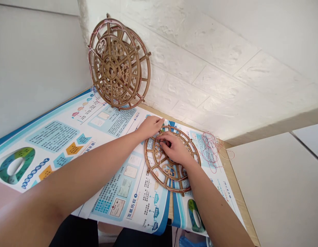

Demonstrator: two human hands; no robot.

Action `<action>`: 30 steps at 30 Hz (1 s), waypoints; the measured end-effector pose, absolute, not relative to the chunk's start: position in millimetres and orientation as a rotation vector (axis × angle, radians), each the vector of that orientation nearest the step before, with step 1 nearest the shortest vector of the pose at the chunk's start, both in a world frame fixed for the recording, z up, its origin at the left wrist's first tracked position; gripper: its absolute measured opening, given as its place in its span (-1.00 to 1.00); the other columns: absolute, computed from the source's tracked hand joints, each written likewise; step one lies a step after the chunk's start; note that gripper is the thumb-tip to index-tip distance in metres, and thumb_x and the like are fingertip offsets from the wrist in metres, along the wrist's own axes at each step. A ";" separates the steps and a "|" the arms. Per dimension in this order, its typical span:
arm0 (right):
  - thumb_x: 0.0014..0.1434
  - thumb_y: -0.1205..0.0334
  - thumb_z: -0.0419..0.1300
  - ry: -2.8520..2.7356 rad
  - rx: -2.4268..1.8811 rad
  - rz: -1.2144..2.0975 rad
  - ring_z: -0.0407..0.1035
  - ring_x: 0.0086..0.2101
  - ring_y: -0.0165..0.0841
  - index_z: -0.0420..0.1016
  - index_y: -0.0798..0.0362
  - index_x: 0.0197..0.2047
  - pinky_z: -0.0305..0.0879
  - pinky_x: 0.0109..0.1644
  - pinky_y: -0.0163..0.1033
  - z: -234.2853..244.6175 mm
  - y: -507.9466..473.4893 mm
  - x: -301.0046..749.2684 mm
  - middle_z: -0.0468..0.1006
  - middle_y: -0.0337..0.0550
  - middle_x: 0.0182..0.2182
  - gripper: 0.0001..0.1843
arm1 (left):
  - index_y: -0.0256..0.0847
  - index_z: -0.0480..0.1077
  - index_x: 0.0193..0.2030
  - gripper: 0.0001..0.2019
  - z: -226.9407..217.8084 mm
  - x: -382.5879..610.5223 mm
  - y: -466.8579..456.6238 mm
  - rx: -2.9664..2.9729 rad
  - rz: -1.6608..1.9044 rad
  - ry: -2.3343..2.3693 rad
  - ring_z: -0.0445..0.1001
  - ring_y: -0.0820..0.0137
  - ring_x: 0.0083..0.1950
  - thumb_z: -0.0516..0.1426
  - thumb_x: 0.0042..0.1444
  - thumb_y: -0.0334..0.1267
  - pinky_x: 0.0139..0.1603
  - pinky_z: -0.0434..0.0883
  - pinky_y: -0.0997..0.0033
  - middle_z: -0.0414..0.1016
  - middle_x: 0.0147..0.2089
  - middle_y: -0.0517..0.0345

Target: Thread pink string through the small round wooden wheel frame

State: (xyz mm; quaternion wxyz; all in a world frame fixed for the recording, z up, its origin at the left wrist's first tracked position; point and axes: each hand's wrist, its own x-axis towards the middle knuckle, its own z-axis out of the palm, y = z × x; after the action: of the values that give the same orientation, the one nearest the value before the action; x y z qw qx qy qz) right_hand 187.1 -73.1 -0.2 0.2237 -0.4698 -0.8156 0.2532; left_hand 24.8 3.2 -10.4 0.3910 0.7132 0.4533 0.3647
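A brown openwork wheel [168, 187] with scrollwork between its spokes lies flat on the printed sheets in front of me. Thin white and copper-coloured wire runs around its rings. My left hand [150, 128] is closed at the far-left rim, with its fingertips partly hidden behind the rim area. Over the wheel's upper middle, my right hand [175, 148] has its thumb and forefinger pinched together; whatever is between them is too small to make out. A loose tangle of thin red and white wire [212, 151] lies just right of the wheel.
Several similar brown wheels [112, 70] lean stacked against the white brick-pattern wall [184, 51] at the back left, with wire on their rims. Printed posters [63, 137] cover the wooden tabletop. A white panel [280, 178] stands at the right, and a grey one [40, 55] at the left.
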 end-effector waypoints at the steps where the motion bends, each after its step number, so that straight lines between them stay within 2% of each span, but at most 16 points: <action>1: 0.25 0.44 0.10 -2.252 -1.285 0.704 0.38 -0.24 -0.33 0.56 0.03 -0.07 0.31 -0.16 -0.17 -0.2 -73.1 187.3 0.51 -0.10 -0.12 -0.72 | -0.17 0.14 -0.63 -0.55 -10.7 24.9 3.3 1.807 0.926 1.158 0.19 0.37 -0.48 -0.06 0.29 -0.09 -0.37 0.06 0.31 0.18 -0.62 0.21; 8: 0.29 0.43 0.07 -2.295 -1.237 0.680 0.42 -0.08 -0.26 0.58 0.00 -0.07 0.34 0.03 -0.07 -1.4 -73.5 188.0 0.51 -0.09 -0.09 -0.70 | -0.18 0.12 -0.63 -0.55 -12.1 25.6 3.9 1.805 0.931 1.163 0.18 0.39 -0.49 -0.06 0.29 -0.11 -0.38 0.05 0.32 0.17 -0.62 0.21; 11: 0.29 0.42 0.06 -2.308 -1.241 0.646 0.42 -0.10 -0.25 0.57 0.00 -0.08 0.35 0.01 -0.07 -2.7 -74.3 187.3 0.51 -0.09 -0.11 -0.71 | -0.18 0.12 -0.63 -0.55 -12.6 25.6 4.1 1.802 0.934 1.162 0.19 0.38 -0.49 -0.06 0.29 -0.09 -0.38 0.05 0.32 0.17 -0.62 0.21; 16: 0.29 0.41 0.06 -2.320 -1.283 0.580 0.39 -0.22 -0.28 0.51 0.00 0.00 0.34 -0.14 -0.13 -4.5 -74.9 187.6 0.50 -0.10 -0.15 -0.70 | -0.18 0.13 -0.63 -0.55 -13.0 25.1 4.3 1.812 0.936 1.140 0.19 0.38 -0.48 -0.07 0.29 -0.09 -0.37 0.05 0.31 0.18 -0.61 0.21; 22: 0.33 0.39 0.04 -2.368 -1.267 0.543 0.41 -0.10 -0.25 0.51 -0.03 0.01 0.36 -0.01 -0.09 -4.4 -75.0 187.6 0.50 -0.09 -0.10 -0.70 | -0.17 0.13 -0.63 -0.55 -13.9 25.3 4.2 1.819 0.940 1.141 0.20 0.37 -0.47 -0.07 0.29 -0.09 -0.36 0.07 0.31 0.20 -0.61 0.20; 30: 0.34 0.40 0.03 -2.380 -1.262 0.536 0.41 -0.05 -0.24 0.52 -0.02 0.01 0.35 0.02 -0.09 -3.0 -75.1 186.0 0.50 -0.08 -0.07 -0.69 | -0.17 0.11 -0.63 -0.55 -12.8 25.5 3.9 1.792 0.933 1.151 0.19 0.37 -0.48 -0.06 0.28 -0.09 -0.37 0.08 0.30 0.17 -0.62 0.21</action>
State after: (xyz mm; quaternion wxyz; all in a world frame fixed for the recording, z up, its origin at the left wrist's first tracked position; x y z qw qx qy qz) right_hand 186.0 -75.1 -3.0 0.1962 -0.4505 -0.8497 0.1913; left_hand 25.5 3.9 -12.8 0.3970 0.7073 0.4545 0.3682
